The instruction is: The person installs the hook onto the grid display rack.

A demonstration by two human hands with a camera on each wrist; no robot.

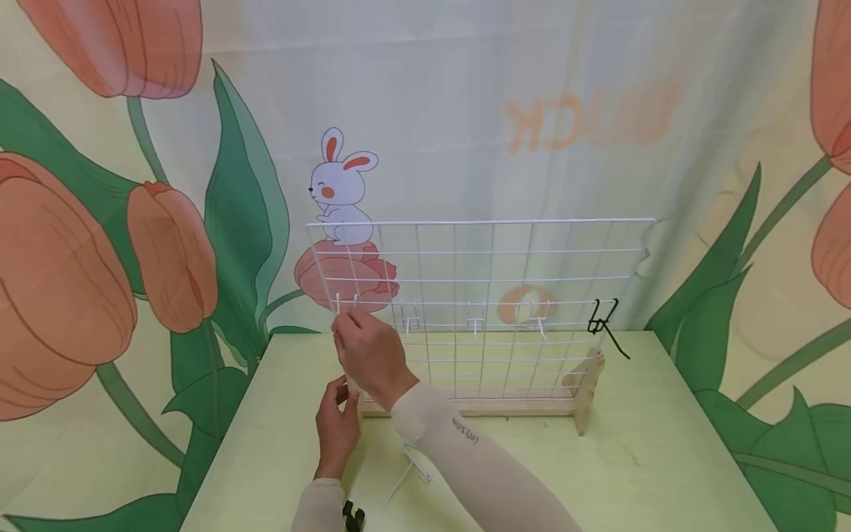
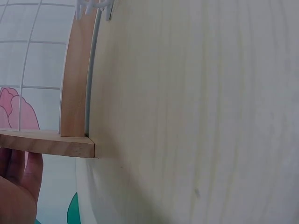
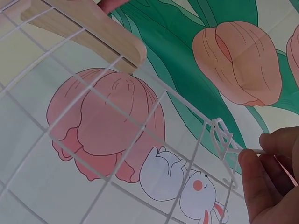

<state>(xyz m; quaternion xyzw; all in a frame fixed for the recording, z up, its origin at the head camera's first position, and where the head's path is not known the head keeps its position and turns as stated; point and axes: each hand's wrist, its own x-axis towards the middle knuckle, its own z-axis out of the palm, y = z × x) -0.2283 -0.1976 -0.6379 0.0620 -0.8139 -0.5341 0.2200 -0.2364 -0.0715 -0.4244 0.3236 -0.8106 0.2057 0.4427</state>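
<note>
A white wire grid panel (image 1: 455, 281) stands upright in a wooden stand (image 1: 472, 408). At its left edge my right hand (image 1: 372, 351) pinches the prong of a white wire hook (image 3: 223, 144); the hook's frame lies against the grid wires. Lower down, my left hand (image 1: 337, 425) holds the stand's left wooden foot (image 2: 46, 143), fingers along the outer side; its thumb is hidden in the left wrist view. More white hooks (image 1: 475, 325) hang along the same row, and a black hook (image 1: 601, 321) hangs at the right end.
A loose white hook (image 1: 417, 465) lies on the pale green table (image 1: 665, 443) in front of the stand. Something black (image 1: 354, 516) sits beside the left sleeve at the near edge. Behind the table hangs a curtain (image 1: 432, 133) printed with tulips and a rabbit.
</note>
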